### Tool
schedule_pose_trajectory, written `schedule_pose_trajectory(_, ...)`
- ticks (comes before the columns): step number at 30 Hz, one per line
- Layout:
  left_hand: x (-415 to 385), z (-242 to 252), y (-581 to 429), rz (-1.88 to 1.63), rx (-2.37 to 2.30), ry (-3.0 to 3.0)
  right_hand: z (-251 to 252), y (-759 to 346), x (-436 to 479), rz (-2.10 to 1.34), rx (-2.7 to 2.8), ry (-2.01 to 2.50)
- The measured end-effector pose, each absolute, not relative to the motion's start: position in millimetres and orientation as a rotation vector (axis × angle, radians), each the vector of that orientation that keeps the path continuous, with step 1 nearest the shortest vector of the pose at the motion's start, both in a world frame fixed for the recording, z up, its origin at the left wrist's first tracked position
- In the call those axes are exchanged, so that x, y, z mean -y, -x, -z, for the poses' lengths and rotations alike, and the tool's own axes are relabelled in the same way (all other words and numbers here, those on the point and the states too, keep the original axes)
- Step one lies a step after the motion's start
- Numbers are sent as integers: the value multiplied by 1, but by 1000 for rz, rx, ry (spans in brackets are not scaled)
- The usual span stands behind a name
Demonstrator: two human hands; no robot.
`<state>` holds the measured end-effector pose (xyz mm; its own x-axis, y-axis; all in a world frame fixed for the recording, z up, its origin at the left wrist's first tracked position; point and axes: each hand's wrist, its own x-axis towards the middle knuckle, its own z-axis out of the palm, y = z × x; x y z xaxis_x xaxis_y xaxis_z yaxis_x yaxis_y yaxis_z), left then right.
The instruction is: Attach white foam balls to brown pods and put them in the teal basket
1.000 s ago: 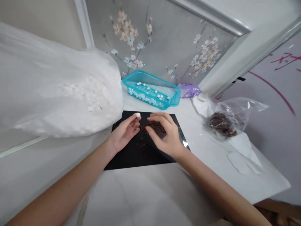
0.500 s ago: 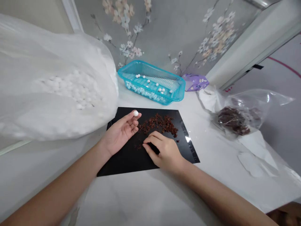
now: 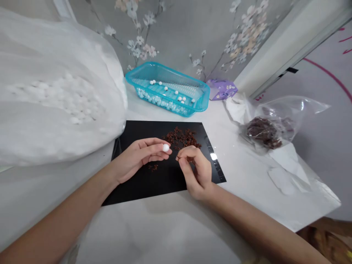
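Observation:
My left hand pinches a small white ball between thumb and fingertips, above a black sheet. Just to its right, my right hand is closed in a pinch on something too small to make out, fingertips turned toward the white ball. A loose heap of dark red-brown bits lies on the sheet beyond both hands, and a few stray bits lie under my left hand.
A turquoise plastic tray with several white balls stands behind the sheet. A big white bag of white balls fills the left. A clear bag of brown bits lies right, a purple packet at the wall.
My right hand left the heap, lifted off the sheet and pinched shut. My left hand turned the white ball toward it. The view shifted down and left.

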<state>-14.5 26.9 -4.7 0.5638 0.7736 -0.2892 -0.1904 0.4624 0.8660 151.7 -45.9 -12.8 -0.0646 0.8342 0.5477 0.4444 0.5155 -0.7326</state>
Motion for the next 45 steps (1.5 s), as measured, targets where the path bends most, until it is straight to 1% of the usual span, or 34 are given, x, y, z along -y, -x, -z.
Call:
schedule_pose_trajectory(5, -26, 5, 13, -630, -774, -1047, 10, -153, 43, -593, 1740, 1029)
schedule_pose_trajectory(12, -27, 1, 15, -532, -745, -1118, 11, -152, 40, -649, 1680, 1083)
schedule_pose_trajectory(45, -27, 4, 16, -531, -799, -1217, 11, -154, 37, -697, 1749, 1107)
